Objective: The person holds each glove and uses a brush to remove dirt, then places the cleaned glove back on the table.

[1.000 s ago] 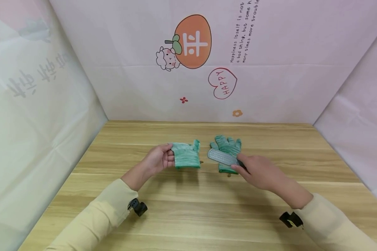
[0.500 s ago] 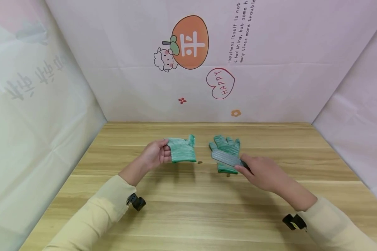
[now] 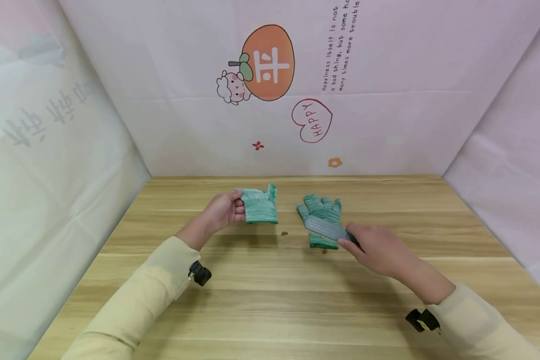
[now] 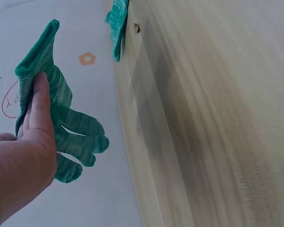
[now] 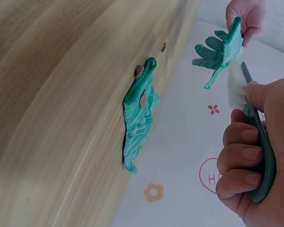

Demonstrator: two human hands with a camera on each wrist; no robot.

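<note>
My left hand [image 3: 225, 209] grips a green streaked knit glove [image 3: 261, 206] by its side, thumb on top, and holds it up off the table. In the left wrist view the fingers of that held glove [image 4: 80, 137] hang down, its cuff towards the top. My right hand [image 3: 378, 249] grips a scrub brush [image 3: 326, 228] by its dark handle. White bristles [image 5: 236, 87] show on the brush in the right wrist view. Below the brush a second green glove [image 3: 324, 243] lies on the table, fingers pointing away, partly covered by the brush in the head view.
One small brown clump [image 5: 139, 71] sits by the cuff of the lying glove, and another brown bit [image 5: 143, 100] on it. A further brown bit [image 3: 284, 233] lies on the wooden table [image 3: 270, 310] between the gloves. Printed white cloth [image 3: 184, 140] walls the back and sides.
My left hand has moved away from me and up, carrying the held glove off to the left of the brown bit. The brush has shifted slightly right over the lying glove.
</note>
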